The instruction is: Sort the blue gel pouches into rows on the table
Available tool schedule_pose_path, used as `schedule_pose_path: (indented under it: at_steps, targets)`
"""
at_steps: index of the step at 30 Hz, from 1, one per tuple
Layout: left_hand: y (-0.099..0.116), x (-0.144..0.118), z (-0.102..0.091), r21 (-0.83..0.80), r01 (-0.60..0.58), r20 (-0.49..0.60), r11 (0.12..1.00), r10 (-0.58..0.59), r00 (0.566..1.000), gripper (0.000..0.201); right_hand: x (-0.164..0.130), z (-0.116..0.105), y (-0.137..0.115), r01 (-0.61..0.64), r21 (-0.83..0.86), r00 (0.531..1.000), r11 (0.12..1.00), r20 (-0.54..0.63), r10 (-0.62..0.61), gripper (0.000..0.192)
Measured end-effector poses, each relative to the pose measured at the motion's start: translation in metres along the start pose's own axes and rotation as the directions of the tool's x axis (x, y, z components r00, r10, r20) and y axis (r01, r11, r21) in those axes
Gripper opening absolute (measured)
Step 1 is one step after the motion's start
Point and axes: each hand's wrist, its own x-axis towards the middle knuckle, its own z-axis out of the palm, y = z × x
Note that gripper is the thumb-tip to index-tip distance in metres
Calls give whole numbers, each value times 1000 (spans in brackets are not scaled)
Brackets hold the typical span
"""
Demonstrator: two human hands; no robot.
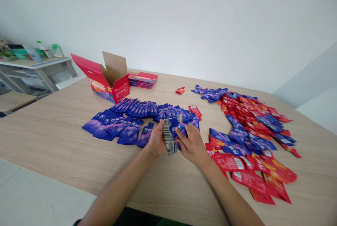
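My left hand (pixel 157 141) is closed on a grey, black-and-white striped cloth (pixel 167 135); its exact kind is hard to make out. Against the cloth lies a blue pouch (pixel 173 124) with white lettering, gripped by the closed fingers of my right hand (pixel 194 145). Both hands are together above the near part of the table, and my right fingers cover part of the pouch. Just beyond and left of them, overlapping blue pouches (pixel 129 127) are fanned out. One more blue pouch (pixel 145 135) lies right beside my left hand.
An open red carton (pixel 121 89) stands at the back left, beside a stack of flat red cartons (pixel 144 78). Mixed red and blue pouches (pixel 252 113) are heaped on the right. A single red pouch (pixel 180 90) lies toward the wall on the wooden table (pixel 65 131).
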Motion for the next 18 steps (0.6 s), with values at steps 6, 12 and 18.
schedule_pose_path:
  at_steps: [6,12,18]
  targets:
    - [-16,-6,3,36,100,30,994,-101,994,51,2,-8,-4,-117,33,990,993,-77,119,44]
    - [-35,-9,3,94,177,75,980,-184,980,54,-1,-12,-6,-203,-74,965,976,-185,187,44]
    - [-34,-9,4,93,95,46,991,-100,994,55,-6,-10,-5,-124,-110,985,986,-138,108,61]
